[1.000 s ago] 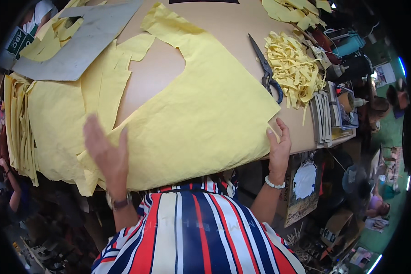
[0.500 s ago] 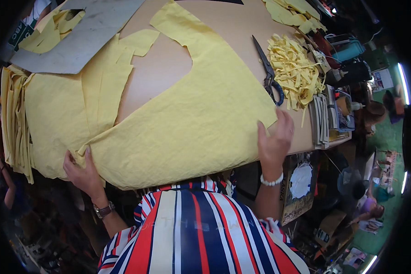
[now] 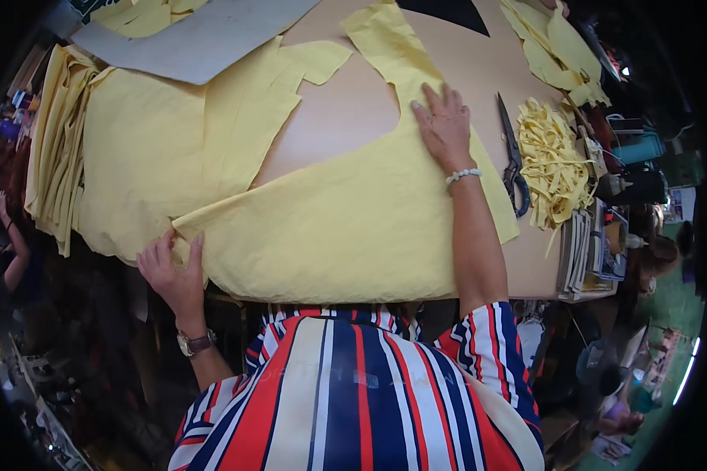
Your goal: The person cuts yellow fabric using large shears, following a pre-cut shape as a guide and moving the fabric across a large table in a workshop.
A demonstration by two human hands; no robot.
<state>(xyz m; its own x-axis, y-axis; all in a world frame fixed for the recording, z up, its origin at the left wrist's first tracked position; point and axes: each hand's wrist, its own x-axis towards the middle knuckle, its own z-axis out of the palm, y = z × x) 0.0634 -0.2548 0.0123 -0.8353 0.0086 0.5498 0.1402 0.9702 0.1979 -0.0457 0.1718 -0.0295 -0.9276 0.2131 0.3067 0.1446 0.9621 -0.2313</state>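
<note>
A large, soft yellow sheet (image 3: 346, 228), cloth or thin leather, lies on the table and hangs slightly over the near edge. My left hand (image 3: 174, 271) grips its near left corner, where the layers fold, between thumb and fingers. Farther up the sheet, my right hand (image 3: 445, 129) lies flat with fingers stretched, beside the curved cut-out. Black-handled scissors (image 3: 511, 161) rest on the table to the right, blades pointing away. More yellow sheet (image 3: 145, 157) is spread at the left, partly under a grey flat panel (image 3: 196, 39).
A heap of narrow yellow offcuts (image 3: 554, 157) sits right of the scissors. Folded yellow layers (image 3: 55, 157) hang over the table's left edge. Larger yellow scraps (image 3: 558, 51) lie far right. A crate (image 3: 605, 243) with strips and bottles stands at the right edge.
My right hand has left the sheet's near right edge and reached forward onto its upper part. My left hand stays at the corner. The whole view has shifted, with the table appearing farther right.
</note>
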